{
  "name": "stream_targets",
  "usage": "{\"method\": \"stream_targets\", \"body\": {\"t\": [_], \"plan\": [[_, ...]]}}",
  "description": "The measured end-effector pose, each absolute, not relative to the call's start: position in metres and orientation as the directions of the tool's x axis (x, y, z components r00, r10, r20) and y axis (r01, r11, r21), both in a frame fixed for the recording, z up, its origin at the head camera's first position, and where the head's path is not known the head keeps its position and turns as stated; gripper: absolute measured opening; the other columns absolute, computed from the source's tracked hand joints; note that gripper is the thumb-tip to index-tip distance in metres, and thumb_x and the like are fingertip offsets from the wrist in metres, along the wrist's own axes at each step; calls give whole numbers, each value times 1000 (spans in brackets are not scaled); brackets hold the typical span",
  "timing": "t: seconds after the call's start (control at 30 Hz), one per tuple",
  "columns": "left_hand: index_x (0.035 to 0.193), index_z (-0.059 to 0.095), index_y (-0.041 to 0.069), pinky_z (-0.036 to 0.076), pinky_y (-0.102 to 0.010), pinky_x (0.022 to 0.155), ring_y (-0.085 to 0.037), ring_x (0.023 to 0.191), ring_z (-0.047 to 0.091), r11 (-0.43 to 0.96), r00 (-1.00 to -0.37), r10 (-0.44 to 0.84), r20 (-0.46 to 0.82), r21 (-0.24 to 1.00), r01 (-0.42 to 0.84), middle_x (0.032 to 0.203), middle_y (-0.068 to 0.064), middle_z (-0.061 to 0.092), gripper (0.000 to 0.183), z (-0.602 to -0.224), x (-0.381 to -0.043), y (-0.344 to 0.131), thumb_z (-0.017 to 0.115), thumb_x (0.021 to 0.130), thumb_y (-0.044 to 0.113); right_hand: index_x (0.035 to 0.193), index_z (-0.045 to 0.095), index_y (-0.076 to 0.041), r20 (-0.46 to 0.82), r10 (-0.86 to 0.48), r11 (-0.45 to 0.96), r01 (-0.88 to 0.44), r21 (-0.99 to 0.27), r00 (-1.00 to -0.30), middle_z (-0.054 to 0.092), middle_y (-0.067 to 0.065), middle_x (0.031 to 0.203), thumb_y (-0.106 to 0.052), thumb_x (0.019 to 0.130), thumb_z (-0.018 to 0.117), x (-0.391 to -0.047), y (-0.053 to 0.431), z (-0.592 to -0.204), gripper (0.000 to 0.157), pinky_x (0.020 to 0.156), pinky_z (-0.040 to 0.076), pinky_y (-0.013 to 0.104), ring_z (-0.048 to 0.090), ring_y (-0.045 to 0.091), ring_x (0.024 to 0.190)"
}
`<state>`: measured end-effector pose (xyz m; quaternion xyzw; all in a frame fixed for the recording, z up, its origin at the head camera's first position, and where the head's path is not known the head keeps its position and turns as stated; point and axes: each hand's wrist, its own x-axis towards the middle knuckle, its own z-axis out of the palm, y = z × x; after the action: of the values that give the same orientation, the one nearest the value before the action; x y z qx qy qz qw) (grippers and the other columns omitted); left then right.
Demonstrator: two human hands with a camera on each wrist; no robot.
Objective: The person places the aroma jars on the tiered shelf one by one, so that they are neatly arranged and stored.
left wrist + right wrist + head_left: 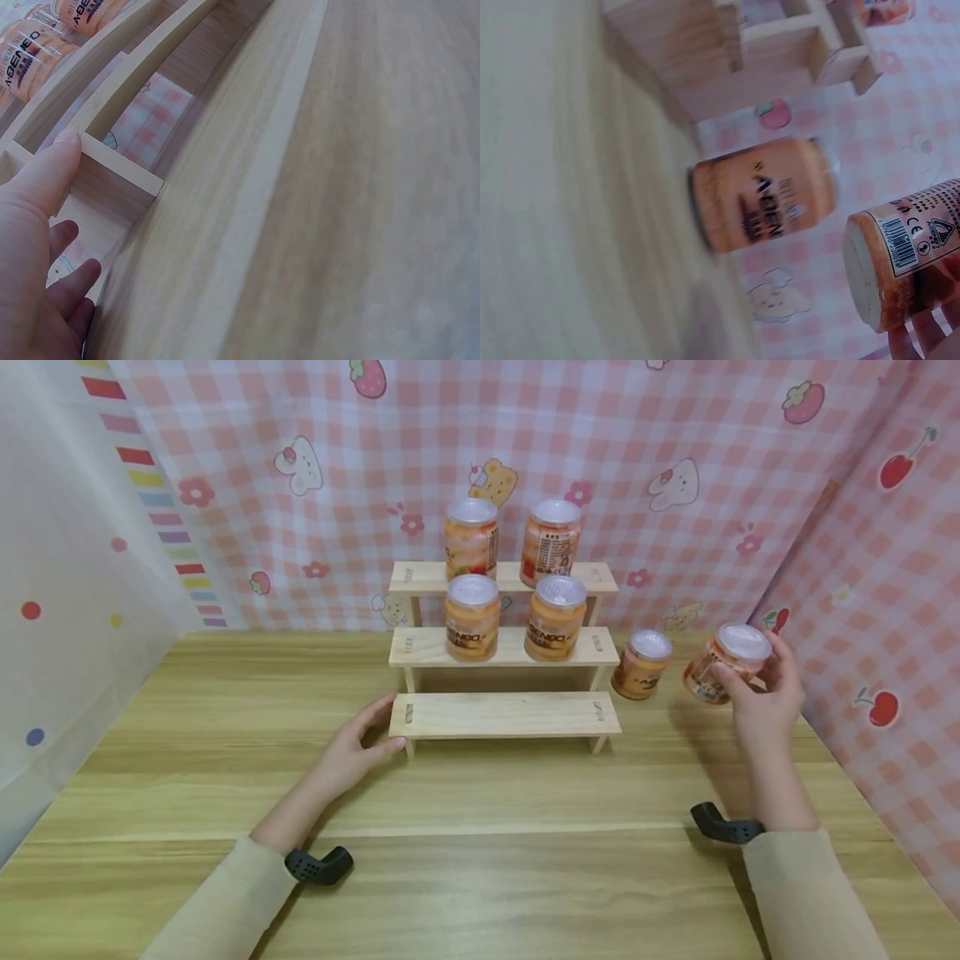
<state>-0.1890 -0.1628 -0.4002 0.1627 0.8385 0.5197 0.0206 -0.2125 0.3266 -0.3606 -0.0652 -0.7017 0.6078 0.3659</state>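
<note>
My right hand (768, 706) grips a jar (726, 664) with a clear lid and orange label, tilted and raised off the table. The right wrist view shows the pale base and barcode of this held jar (904, 255). Just left of it another orange jar (641, 667) stands on the table. My left hand (352, 747) holds the left end of the lowest step of a three-tier wooden display stand (502, 714), thumb at the front corner and index finger toward the back. In the left wrist view the thumb (49, 176) lies against the step's corner, the other fingers loosely bent below.
Two jars (472, 618) sit on the middle tier and two more jars (552, 543) on the top tier. A pink checked curtain (337, 527) hangs behind, and another checked cloth (885, 635) borders the right side. The wood-grain table (525, 852) extends in front.
</note>
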Motion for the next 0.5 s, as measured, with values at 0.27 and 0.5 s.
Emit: {"method": "stream_targets", "body": {"t": [0.27, 0.5], "plan": [[148, 32, 3, 18, -54, 110, -37, 134, 33, 400, -946, 292, 138, 881, 252, 142, -24, 42, 66, -400, -188, -163, 66, 92, 11, 127, 60, -14, 433, 535, 108, -449, -887, -725, 64, 2, 108, 8, 72, 79, -209, 322, -347, 63, 73, 45, 18, 56, 11, 88], [148, 32, 3, 19, -55, 110, -38, 134, 33, 405, -946, 294, 139, 878, 255, 141, -25, 42, 67, -400, -188, -163, 66, 92, 11, 123, 62, -9, 412, 508, -54, -505, -861, -756, 63, 8, 111, 15, 71, 77, -196, 304, -324, 59, 72, 47, 18, 56, 15, 94]]}}
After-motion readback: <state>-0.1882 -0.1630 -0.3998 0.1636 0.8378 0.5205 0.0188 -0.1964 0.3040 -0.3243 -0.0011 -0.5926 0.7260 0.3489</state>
